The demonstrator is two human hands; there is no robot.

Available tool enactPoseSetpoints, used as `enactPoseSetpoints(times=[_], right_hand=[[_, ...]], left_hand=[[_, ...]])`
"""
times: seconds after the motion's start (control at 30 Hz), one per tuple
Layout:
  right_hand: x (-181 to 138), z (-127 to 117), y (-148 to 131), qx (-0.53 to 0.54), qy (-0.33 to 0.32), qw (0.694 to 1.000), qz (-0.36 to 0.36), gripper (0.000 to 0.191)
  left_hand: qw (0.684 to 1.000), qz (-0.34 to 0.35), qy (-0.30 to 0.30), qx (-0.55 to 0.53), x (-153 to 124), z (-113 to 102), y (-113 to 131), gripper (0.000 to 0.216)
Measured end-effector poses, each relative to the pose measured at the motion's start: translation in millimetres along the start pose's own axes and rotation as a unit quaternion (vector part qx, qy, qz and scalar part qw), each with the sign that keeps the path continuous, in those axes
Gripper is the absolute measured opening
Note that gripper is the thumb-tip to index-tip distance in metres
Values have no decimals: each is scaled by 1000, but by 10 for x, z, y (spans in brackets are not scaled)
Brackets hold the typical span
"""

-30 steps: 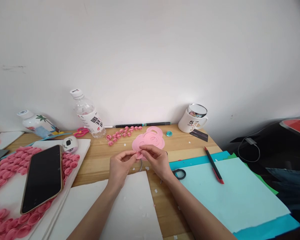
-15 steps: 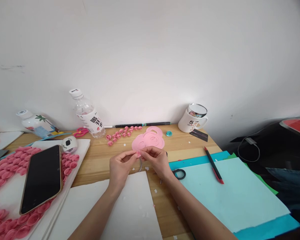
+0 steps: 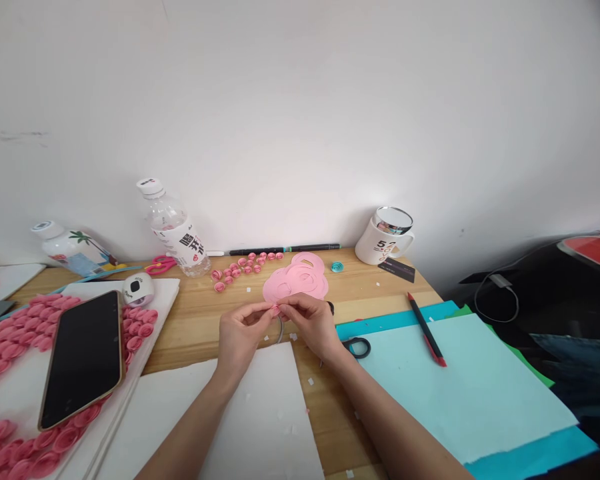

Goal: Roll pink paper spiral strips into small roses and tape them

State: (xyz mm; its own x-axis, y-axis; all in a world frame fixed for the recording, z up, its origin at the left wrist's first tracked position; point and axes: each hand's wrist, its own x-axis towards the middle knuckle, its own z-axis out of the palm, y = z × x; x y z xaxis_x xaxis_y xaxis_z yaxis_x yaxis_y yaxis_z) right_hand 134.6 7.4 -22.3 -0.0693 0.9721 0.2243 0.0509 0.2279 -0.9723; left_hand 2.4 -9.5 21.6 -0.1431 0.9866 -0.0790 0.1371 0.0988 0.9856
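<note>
My left hand (image 3: 240,332) and my right hand (image 3: 311,322) meet over the middle of the wooden desk (image 3: 200,320). Both pinch a small rolled pink paper rose (image 3: 277,309) between their fingertips. Just behind it lies a pile of pink paper spiral discs (image 3: 296,281). Several finished small pink roses (image 3: 243,267) are scattered behind and to the left of the pile. A white sheet (image 3: 260,413) lies under my forearms.
A phone (image 3: 83,357) rests on a white board covered with pink roses (image 3: 10,333) at the left. Two bottles (image 3: 173,228), pink scissors (image 3: 161,265), a white mug (image 3: 387,237), black pens (image 3: 285,250), a red pen (image 3: 427,329), black-handled scissors (image 3: 356,347) and turquoise paper (image 3: 470,387) surround the hands.
The fingers have shifted slightly on the pink roll, which looks tighter now. Both hands stay in the same place.
</note>
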Motion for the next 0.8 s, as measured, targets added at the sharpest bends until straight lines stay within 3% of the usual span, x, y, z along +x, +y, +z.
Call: enactPoseSetpoints(times=[0.13,0.33,0.53,0.8], right_hand=[[-27,-5,-1,-105,2,992,-71,14],[-62,13,1,-232,29,956,-180,16],[-91,67,11,-246,52,960,-127,12],[-125,128,-17,-204,53,977,-23,10]], left_hand=[[999,35,-5,25,3,-1,-16,14],[991,114,0,67,23,15,-116,10],[981,160,18,103,19,49,-201,15],[984,146,25,94,20,82,-260,26]])
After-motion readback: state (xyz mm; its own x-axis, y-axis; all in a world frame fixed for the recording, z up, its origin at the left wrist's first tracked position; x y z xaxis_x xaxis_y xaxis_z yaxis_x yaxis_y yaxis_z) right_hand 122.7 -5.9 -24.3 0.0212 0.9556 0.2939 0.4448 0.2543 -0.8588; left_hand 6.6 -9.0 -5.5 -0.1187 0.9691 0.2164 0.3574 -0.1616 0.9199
